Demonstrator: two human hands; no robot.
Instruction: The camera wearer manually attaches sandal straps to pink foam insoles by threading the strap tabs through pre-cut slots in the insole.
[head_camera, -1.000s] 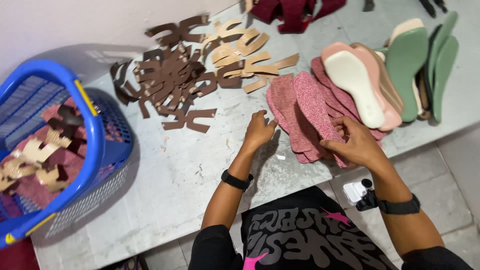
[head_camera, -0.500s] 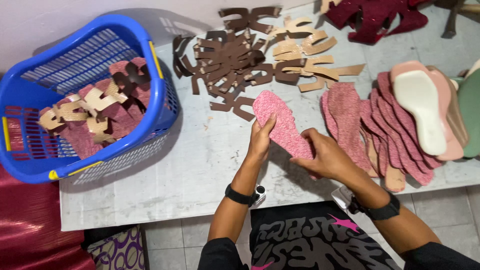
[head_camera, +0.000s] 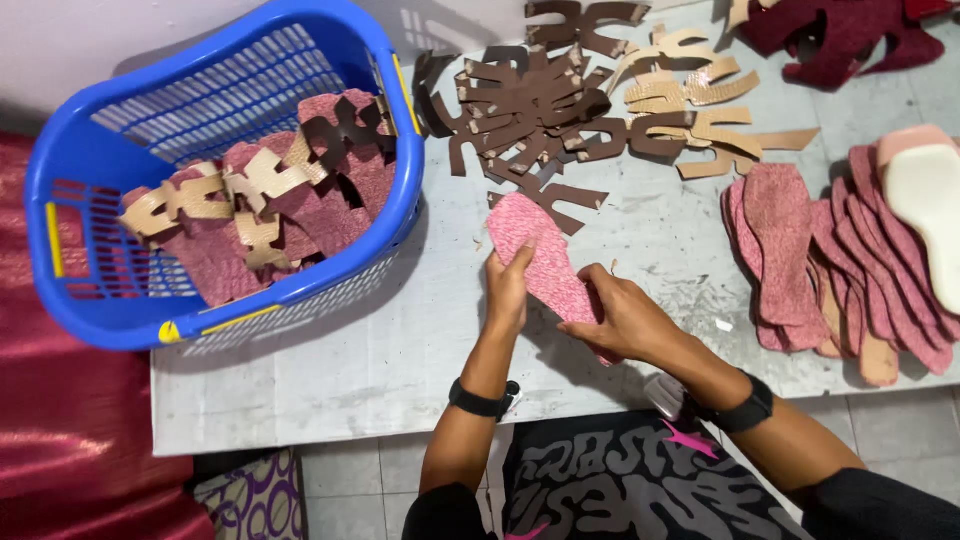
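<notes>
Both my hands hold one pink speckled insole (head_camera: 535, 250) just above the grey worktable (head_camera: 380, 370). My left hand (head_camera: 508, 290) grips its near left edge, thumb on top. My right hand (head_camera: 620, 318) pinches its heel end from the right. The insole's toe points up and left, toward a heap of dark brown strap cut-outs (head_camera: 525, 105). A fanned stack of more pink insoles (head_camera: 800, 250) lies to the right of my hands.
A blue plastic basket (head_camera: 90, 300) at the left holds pink insoles with tan and brown straps. Tan strap cut-outs (head_camera: 700, 110) lie beyond the brown ones. A pale pink-rimmed sole (head_camera: 925, 200) rests at far right, dark red pieces (head_camera: 830, 35) at the top. Red cloth (head_camera: 70, 450) hangs at left.
A second ago both hands were at the stack of insoles on the right. They have since lifted one insole away leftward, and my view has swung left toward the basket.
</notes>
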